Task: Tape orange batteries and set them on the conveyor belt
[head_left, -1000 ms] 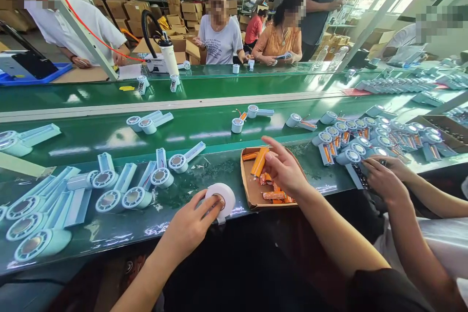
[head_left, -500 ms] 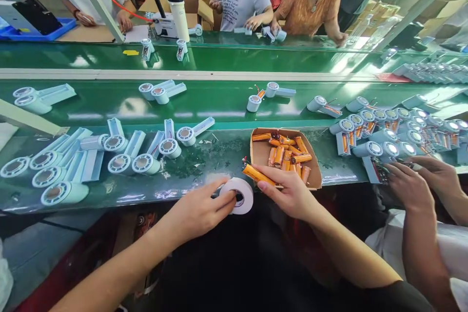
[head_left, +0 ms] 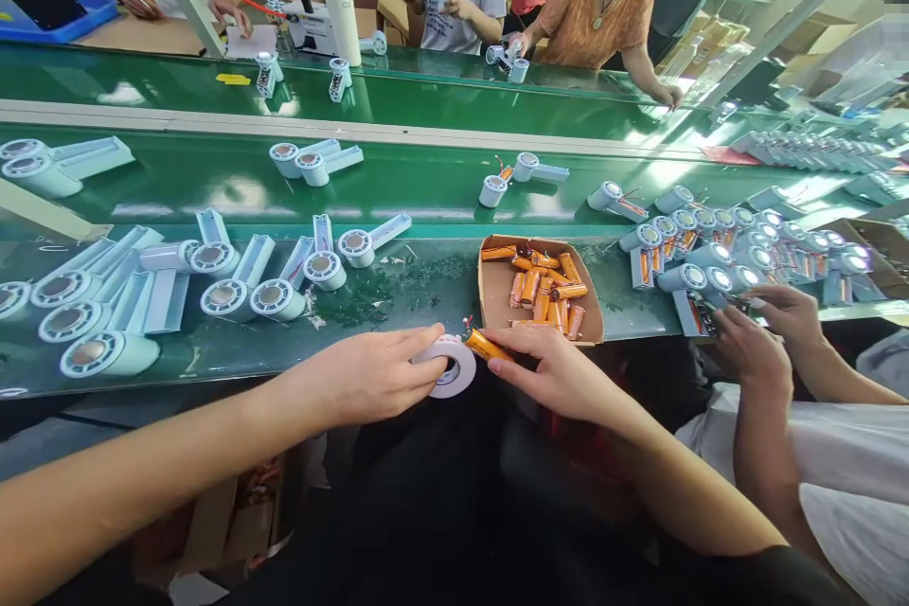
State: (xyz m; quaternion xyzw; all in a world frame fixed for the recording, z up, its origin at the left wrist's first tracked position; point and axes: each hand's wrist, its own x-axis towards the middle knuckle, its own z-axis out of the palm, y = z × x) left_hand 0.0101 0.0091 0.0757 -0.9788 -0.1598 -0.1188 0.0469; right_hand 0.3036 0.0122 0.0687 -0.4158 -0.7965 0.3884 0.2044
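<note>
My left hand [head_left: 387,374] is closed on a roll of white tape [head_left: 461,371], its fingers reaching into the ring. Between the fingers and thumb of my right hand [head_left: 558,369] is an orange battery [head_left: 486,345], with short wires at its left end. That end lies close beside the tape roll; whether they touch I cannot tell. Just beyond my right hand, a shallow cardboard box [head_left: 593,303] holds several more orange batteries [head_left: 546,289].
Light-blue fan housings [head_left: 106,352] lie in a group at the left of the bench [head_left: 398,303]. More housings with batteries [head_left: 682,279] crowd the right side, where a co-worker's hands [head_left: 753,341] are busy. Behind runs a green conveyor [head_left: 412,189]; people sit across it.
My hands have come nearer each other, bringing the battery's wired end close to the tape roll. The view has shifted slightly. Across the conveyor, a person has lifted a light-coloured part.
</note>
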